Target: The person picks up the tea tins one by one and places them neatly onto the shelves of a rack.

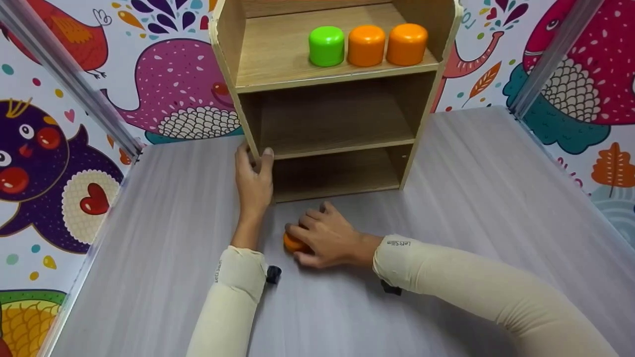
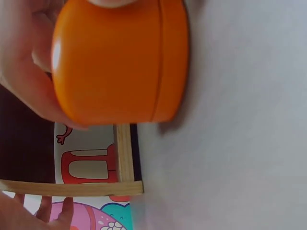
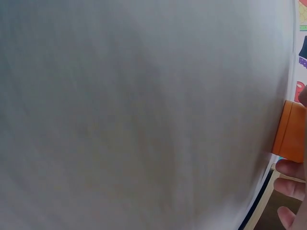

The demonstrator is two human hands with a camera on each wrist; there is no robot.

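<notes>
My left hand [image 1: 254, 181] grips the left side panel of a small wooden shelf [image 1: 278, 54] near its bottom, the thumb at the front edge and the fingers outside. In front of the shelf my right hand [image 1: 330, 238] holds an orange round container [image 1: 293, 243] on the tabletop, fingers bent over and around it. In the head view the hand covers most of that container. The left wrist view shows the container [image 2: 115, 67] up close, with a smooth domed body and a seam near its base. At the right edge of the right wrist view, fingertips lie beside the container [image 3: 290, 132].
On the shelf's upper board stand a green container [image 1: 326, 46] and two orange ones, in a row toward the right. Two lower compartments open to the front. Walls with printed cartoon animals [image 1: 183, 74] border the grey tabletop [image 1: 471, 198] on the back and sides.
</notes>
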